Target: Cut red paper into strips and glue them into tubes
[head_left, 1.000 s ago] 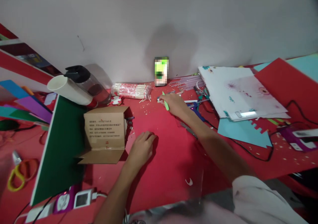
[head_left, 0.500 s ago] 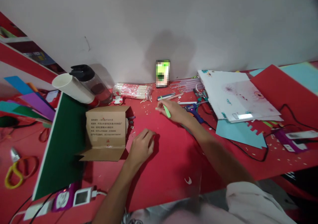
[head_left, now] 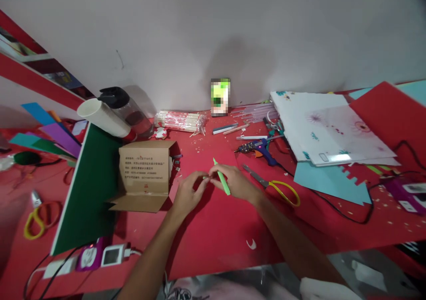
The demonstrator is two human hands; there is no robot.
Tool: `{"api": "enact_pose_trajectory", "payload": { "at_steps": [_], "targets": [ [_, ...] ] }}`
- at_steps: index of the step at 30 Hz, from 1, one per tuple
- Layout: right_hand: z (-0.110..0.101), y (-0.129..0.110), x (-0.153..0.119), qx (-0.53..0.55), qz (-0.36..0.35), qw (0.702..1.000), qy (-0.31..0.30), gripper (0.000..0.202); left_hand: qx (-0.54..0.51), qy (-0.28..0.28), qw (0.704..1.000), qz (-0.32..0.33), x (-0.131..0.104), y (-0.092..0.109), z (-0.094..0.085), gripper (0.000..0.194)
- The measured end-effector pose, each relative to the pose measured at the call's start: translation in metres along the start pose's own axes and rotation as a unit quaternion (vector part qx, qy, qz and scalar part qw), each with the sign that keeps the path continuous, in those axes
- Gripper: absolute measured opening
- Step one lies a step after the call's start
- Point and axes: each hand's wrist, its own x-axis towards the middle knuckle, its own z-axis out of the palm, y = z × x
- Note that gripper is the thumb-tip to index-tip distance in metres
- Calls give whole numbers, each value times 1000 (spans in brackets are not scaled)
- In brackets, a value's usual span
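Observation:
My right hand is closed around a light green pen, which slants with its pointed end away from me. Thumb and fingertips of my left hand are pinched together. They meet the right fingertips over the red tabletop; a tiny item seems to be between them, too small to name. Scissors with yellow handles lie just right of my right hand. Beyond them is a blue glue gun. A cardboard box stands left of my left hand.
A phone leans on the wall behind wrapped sticks and several pens. At left are a green board, a paper cup and a dark-lidded bottle. White boards and blue paper lie right, beside a black cord.
My right hand has come back toward me with the green pen and met my left fingertips. My left hand has shifted slightly forward. The yellow-handled scissors and whole glue gun are now uncovered.

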Motion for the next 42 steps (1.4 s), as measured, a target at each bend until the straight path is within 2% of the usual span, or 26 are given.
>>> {"api": "enact_pose_trajectory", "payload": {
  "at_steps": [4,7,10,15,22,28,36,42],
  "targets": [
    [-2,7,-4,179,63,981,39,39,-90,33,993,-62,1,2,-1,18],
    [-5,16,-3,254,81,960,82,47,-156,45,983,-88,1,0,-1,22],
    [-6,19,-2,267,94,954,102,42,-182,40,978,-96,1,-3,1,24],
    [-3,10,0,252,113,958,78,26,-167,39,982,-84,0,-4,2,21],
    [-1,0,1,215,112,969,58,24,-163,34,982,-89,1,-6,1,19],
    [0,6,3,270,111,955,47,36,-220,4,968,-116,-6,-8,9,23],
    [6,4,6,293,101,949,52,38,-110,84,990,-29,-10,-10,11,12],
    [11,0,9,276,82,956,52,40,-58,108,992,31,-11,-8,11,10]
  ]
}}
